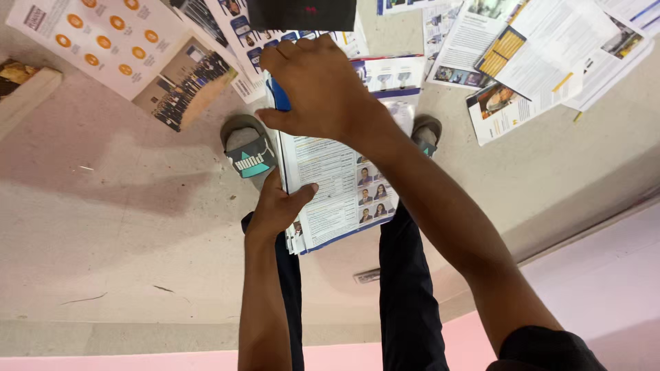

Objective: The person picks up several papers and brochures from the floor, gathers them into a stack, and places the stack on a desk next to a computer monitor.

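Pale concrete floor runs under the standing person, with printed sheets scattered across its far part. Held over the feet is a stack of printed brochures, its top page showing text columns and small portrait photos. Left hand grips the stack's near left edge, thumb on top and fingers beneath. Right hand lies curled over the stack's far end, fingers bent around its blue edge. Grey slide sandal shows just left of the stack; loose leaflets lie well apart, far right.
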